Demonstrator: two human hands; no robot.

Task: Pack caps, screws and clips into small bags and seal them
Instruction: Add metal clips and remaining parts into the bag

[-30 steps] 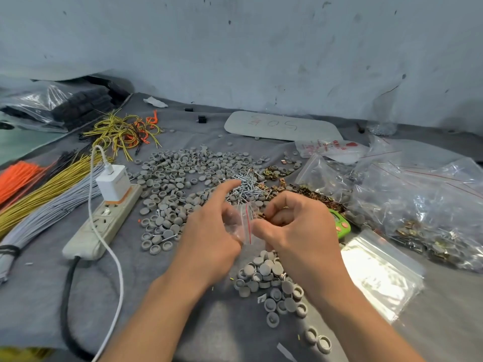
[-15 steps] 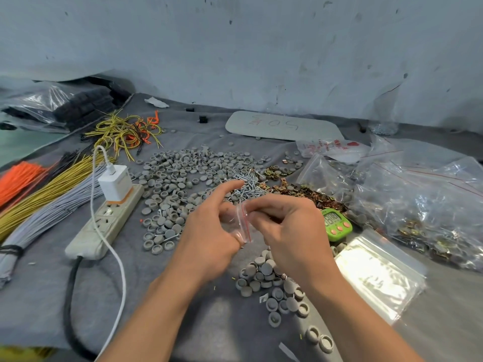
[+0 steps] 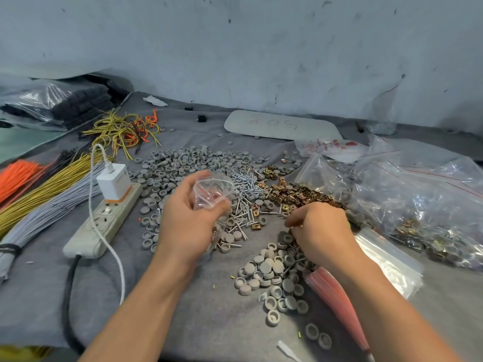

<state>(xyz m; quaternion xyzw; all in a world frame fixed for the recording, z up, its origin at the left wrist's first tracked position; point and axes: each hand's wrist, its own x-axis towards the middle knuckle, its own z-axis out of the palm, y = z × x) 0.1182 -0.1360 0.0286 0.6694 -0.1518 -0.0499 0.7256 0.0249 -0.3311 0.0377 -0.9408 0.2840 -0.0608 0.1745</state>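
Right hand (image 3: 324, 231) has left the bag since the earlier frames and dropped to the lower right, knuckles up, fingers curled down into the near cap pile (image 3: 264, 270). Cannot tell whether it pinches anything; the fingertips are hidden.

Left hand (image 3: 188, 231), centre of frame, now holds the small bag (image 3: 214, 192) alone. Thumb and fingers are wrapped round its sides and the mouth is spread into a round opening facing up. It is one clear bag with a red line, raised above the worktop (image 3: 183, 322). Contents not discernible.

Loose stock on the worktop:
- Caps: two groups, the near cap pile and the far cap spread (image 3: 188, 163) above the hands.
- Screws (image 3: 243, 189): one heap, just right of the small bag.
- Clips (image 3: 295, 194): one brass-coloured heap, touching the screws on their right.

Other items:
- Flat stack of empty bags (image 3: 389, 262): one, right of the right forearm.
- Large filled bags (image 3: 418, 199): right edge, overlapping; number unclear.
- Power strip (image 3: 104, 223): one, left of centre, with one white charger (image 3: 113, 181) plugged in.
- Wire bundles: three at far left, orange (image 3: 15, 176), yellow (image 3: 47, 189) and grey (image 3: 47, 218).
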